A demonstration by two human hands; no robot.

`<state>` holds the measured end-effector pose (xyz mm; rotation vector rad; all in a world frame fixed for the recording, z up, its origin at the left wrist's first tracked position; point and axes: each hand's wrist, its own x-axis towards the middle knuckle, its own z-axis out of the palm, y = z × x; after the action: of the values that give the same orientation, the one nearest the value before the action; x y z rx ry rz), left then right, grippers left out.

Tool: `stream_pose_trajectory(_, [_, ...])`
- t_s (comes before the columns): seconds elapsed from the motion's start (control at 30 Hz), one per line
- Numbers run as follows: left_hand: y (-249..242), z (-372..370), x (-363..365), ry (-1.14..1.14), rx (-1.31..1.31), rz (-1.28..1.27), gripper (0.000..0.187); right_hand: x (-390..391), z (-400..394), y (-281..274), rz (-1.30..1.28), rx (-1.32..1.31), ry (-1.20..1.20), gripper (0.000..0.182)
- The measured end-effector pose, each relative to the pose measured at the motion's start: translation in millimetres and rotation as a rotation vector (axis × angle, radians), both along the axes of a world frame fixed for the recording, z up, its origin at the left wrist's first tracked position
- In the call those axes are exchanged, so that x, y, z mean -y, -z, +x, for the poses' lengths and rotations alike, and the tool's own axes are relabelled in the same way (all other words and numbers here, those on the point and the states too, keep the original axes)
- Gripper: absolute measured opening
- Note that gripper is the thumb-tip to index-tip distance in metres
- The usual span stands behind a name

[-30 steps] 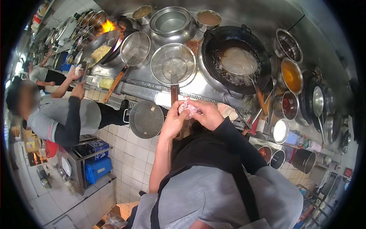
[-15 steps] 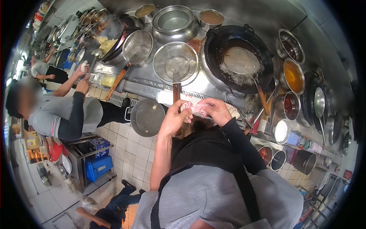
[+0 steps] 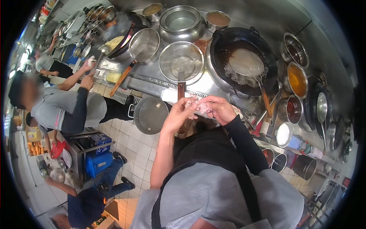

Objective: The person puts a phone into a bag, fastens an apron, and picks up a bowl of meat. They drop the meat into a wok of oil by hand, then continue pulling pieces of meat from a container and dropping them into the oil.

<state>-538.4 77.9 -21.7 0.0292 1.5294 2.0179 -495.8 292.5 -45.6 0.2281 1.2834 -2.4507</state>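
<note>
My left hand (image 3: 178, 114) and my right hand (image 3: 222, 110) are close together at the front edge of the stove, both with bent fingers. Between them is soft pink-and-white stuff (image 3: 204, 109) that looks like raw meat; both sets of fingers pinch it. Just beyond my left hand lies a round mesh strainer (image 3: 181, 59), its wooden handle pointing towards me. Ahead to the right, a large black wok (image 3: 218, 61) holds dark bubbling oil. A second mesh strainer (image 3: 246, 63) rests in that oil, with a pale, hazy patch over its mesh.
A deep metal pot (image 3: 150, 116) stands low to my left. Steel bowls with amber liquid (image 3: 297, 80) and red sauce (image 3: 291, 108) line the right side. At left a co-worker (image 3: 70, 107) holds a ladle over another wok (image 3: 120, 47). Another person (image 3: 85, 206) is at lower left.
My hands have drawn slightly closer together, and less of the pink-and-white stuff shows. The person at lower left has come further into view. The whole view has shifted a little.
</note>
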Motion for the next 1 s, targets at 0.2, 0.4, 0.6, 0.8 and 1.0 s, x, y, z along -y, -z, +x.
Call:
stream_pose_trajectory(0.2, [17.1,3.2,-1.9,-0.007,-0.073,-0.092,0.023,14.2,-2.0,-23.1,0.427,-0.190,0.032,0.031])
stream_pose_trajectory(0.4, [7.8,0.5,-5.4,0.017,-0.044,-0.098,0.014,14.7,3.6,-1.0,0.841,-0.495,-0.040,0.029])
stream_pose_trajectory(0.6, [-0.5,-7.7,14.8,-0.140,-0.011,-0.029,0.012,-21.1,7.1,18.6,0.294,0.054,-0.007,0.027])
stream_pose_trajectory(0.8, [4.4,-4.8,15.9,-0.123,0.021,0.076,0.012,-38.5,15.2,-25.5,-0.223,-0.068,0.191,0.033])
stream_pose_trajectory(1.0, [15.6,0.8,6.6,-0.106,0.206,0.267,0.008,-53.3,1.6,12.4,-0.114,-0.055,0.339,0.020])
